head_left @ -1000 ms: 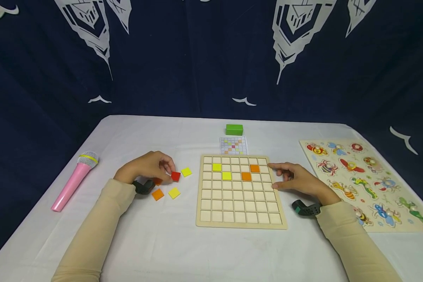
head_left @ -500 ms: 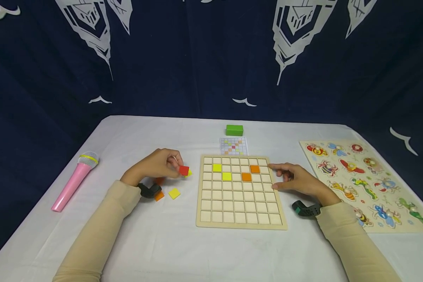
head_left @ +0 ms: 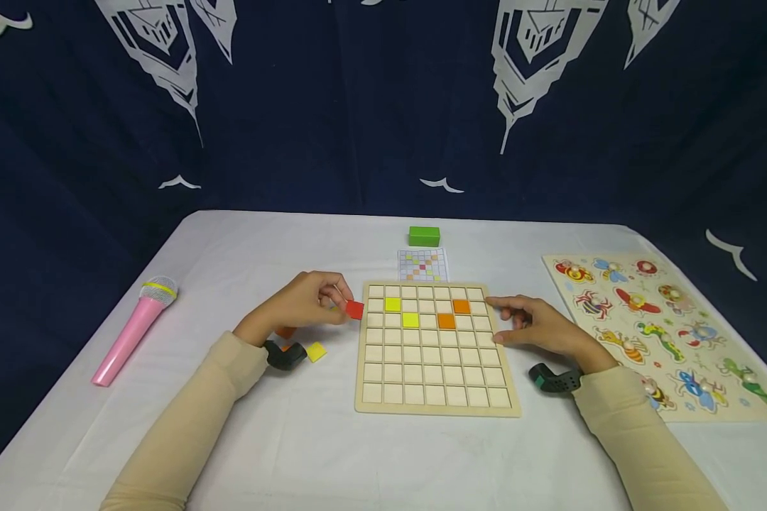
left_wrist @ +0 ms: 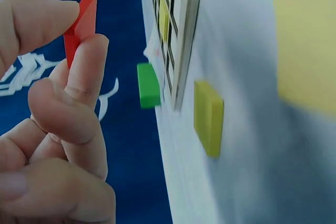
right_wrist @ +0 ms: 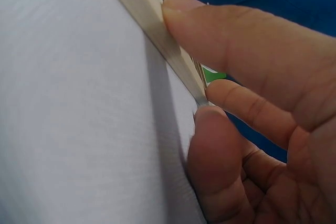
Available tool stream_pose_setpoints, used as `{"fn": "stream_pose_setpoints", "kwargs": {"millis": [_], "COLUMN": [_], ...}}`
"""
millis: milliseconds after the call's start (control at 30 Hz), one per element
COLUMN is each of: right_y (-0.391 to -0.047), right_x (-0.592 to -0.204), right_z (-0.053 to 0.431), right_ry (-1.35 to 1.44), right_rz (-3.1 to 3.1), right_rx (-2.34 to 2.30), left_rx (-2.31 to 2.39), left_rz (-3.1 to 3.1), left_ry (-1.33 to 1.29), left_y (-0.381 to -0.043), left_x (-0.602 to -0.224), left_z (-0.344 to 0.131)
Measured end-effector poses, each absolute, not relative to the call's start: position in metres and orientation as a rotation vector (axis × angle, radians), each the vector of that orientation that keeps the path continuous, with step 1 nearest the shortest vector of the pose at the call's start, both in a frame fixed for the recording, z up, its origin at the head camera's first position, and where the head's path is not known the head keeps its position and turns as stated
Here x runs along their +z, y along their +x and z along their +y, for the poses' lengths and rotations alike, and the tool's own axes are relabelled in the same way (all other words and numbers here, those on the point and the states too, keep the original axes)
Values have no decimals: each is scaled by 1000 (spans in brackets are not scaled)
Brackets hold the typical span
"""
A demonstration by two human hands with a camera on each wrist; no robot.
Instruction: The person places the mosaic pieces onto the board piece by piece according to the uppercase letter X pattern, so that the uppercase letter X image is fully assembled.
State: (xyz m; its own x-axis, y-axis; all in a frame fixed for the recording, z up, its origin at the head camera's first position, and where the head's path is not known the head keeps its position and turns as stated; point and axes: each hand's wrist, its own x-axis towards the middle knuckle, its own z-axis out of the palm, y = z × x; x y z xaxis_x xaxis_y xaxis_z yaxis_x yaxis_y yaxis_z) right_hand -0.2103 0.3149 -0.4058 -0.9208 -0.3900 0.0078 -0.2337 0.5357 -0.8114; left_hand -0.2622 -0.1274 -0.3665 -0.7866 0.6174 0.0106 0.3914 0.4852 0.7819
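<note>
Your left hand (head_left: 307, 301) pinches the red square tile (head_left: 354, 310), raised just beside the left edge of the wooden grid board (head_left: 437, 409), whose cells lie rightward. Your right hand (head_left: 540, 326), farther from the tile, rests relaxed fingers against the board's right edge.

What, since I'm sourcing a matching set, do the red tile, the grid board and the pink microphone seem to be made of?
Red tile: painted wood or hard plastic; its smooth, even colour leaves that open.
Grid board: probably wood or fibreboard, matt, judging by its plain pale-tan frame.
Pink microphone: likely plastic, smooth, by its evenly pink body; its silvery mesh-like head could be metal.
</note>
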Motion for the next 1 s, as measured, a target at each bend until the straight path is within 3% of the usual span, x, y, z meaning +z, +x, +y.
{"fn": "stream_pose_setpoints", "kwargs": {"millis": [1000], "right_y": [-211], "right_x": [-406], "right_z": [316], "right_ry": [-547], "right_rz": [2614], "right_rx": [-1313], "left_rx": [989], "left_rz": [2418], "left_ry": [979], "left_y": [-259], "left_x": [-370], "left_z": [-44]}}
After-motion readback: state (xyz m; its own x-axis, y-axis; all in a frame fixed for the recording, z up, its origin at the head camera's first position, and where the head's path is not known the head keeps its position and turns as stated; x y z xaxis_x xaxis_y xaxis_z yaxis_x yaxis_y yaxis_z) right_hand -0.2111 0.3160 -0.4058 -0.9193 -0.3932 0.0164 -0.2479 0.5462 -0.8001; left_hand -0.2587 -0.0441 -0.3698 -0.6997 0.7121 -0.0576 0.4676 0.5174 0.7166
